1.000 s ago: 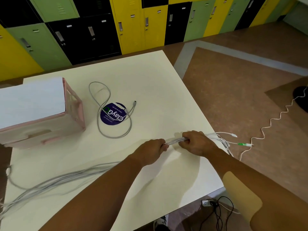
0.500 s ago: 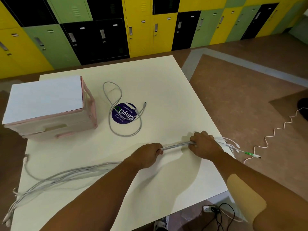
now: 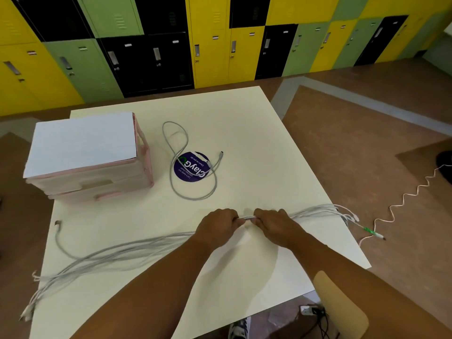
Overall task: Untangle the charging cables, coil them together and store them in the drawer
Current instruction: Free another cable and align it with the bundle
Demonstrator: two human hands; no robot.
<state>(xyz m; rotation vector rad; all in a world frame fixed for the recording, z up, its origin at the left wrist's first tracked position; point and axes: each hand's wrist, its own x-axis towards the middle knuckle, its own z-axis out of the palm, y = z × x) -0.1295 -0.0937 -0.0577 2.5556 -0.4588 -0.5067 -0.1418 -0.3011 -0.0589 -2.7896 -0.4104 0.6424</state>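
Left hand (image 3: 218,225) and right hand (image 3: 274,222), fists closed on the bundle of grey-white charging cables (image 3: 117,255) at frame centre, likely aligning strands for coiling

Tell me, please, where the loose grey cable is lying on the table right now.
In the head view, the loose grey cable lies at mid-table, looped over the round purple sticker, just right of the pink drawer box.

A bundle of thin white-grey charging cables (image 3: 117,253) lies stretched across the cream table, its ends fanning past both side edges. A separate grey cable (image 3: 193,167) lies looped further back, beside the closed pink plastic drawer unit (image 3: 97,177).
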